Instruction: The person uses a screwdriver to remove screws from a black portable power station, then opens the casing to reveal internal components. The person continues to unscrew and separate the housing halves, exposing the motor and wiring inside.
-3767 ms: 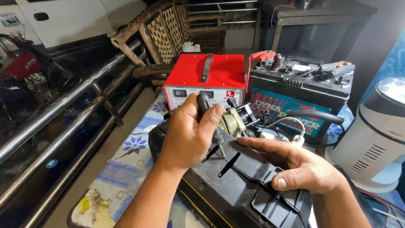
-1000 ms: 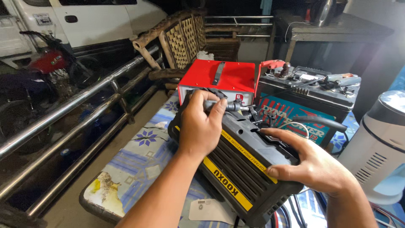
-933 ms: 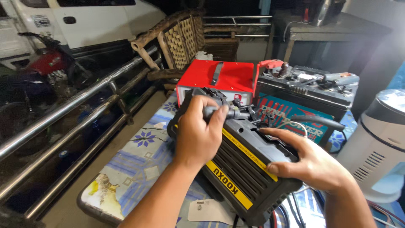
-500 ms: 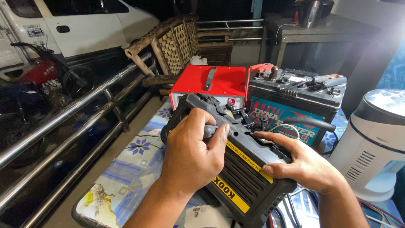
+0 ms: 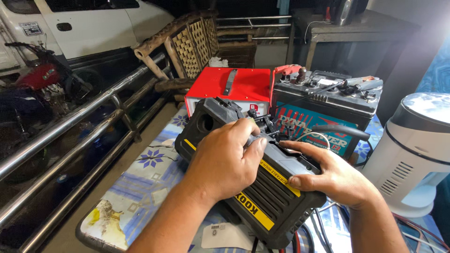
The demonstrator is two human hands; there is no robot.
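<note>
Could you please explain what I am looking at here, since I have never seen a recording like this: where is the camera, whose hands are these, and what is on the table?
There is no robot. The one view comes from a camera worn on a person's head, looking down at their own bare hands. The left hand lies over the top of a black device with yellow stripes, fingers curled over its upper edge. The right hand rests flat on the device's right side. The device sits tilted on a table with a blue flowered cloth. Behind it stand a red metal box and a car battery; a white round appliance is to the right. A steel railing runs along the left.
</note>
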